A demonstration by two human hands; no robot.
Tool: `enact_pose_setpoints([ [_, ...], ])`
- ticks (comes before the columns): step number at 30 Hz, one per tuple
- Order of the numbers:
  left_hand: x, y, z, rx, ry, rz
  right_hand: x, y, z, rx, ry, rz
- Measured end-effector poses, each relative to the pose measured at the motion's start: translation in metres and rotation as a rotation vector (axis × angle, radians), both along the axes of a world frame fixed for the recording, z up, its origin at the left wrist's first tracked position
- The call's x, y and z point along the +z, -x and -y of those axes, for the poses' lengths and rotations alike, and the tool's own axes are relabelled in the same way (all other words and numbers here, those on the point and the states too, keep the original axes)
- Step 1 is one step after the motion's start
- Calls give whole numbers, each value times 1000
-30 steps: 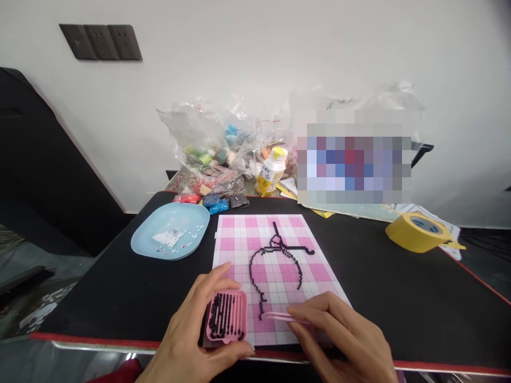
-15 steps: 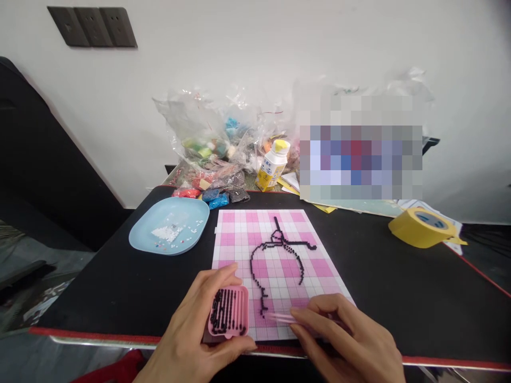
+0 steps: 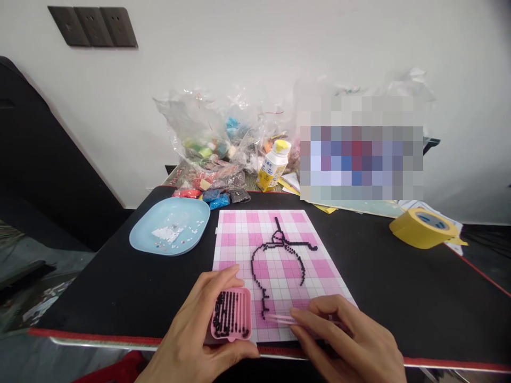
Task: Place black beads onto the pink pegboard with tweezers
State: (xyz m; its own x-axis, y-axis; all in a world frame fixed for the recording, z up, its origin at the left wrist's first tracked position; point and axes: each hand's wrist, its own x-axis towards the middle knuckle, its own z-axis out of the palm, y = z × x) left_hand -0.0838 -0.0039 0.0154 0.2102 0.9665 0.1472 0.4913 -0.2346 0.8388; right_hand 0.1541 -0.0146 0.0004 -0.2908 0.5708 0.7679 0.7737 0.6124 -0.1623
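My left hand (image 3: 211,324) grips a small pink ridged tray (image 3: 244,314) whose grooves hold rows of black beads (image 3: 227,314). It is over the near left corner of a pink-and-white checked pegboard (image 3: 235,223). My right hand (image 3: 339,335) pinches pink tweezers (image 3: 281,319), and their tips are at the lower end of a black bead outline (image 3: 253,260) on the board. That outline curves round, with a stem and a side branch at the top. Whether a bead sits between the tips is too small to tell.
A light blue plate (image 3: 139,239) with white beads lies at the left. Behind the board are bead packets (image 3: 219,200), plastic bags (image 3: 191,117) and a white-and-yellow bottle (image 3: 273,166). A yellow tape roll (image 3: 411,231) rests at the right, near the red-trimmed table edge.
My left hand and the pink tray have shifted very slightly to the right. The tweezers stay almost still at the lower end of the bead outline.
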Motion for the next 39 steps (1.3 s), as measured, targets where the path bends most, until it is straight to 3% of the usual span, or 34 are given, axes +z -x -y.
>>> enact_pose_setpoints([
  [15,-1,-2,1,22,-25,39,13,7,-3,-15,-40,-47],
  [26,0,-4,0,73,29,130,-6,34,-2,0,16,-198],
  [39,1,-5,1,51,28,116,4,34,-4,19,-37,-125],
])
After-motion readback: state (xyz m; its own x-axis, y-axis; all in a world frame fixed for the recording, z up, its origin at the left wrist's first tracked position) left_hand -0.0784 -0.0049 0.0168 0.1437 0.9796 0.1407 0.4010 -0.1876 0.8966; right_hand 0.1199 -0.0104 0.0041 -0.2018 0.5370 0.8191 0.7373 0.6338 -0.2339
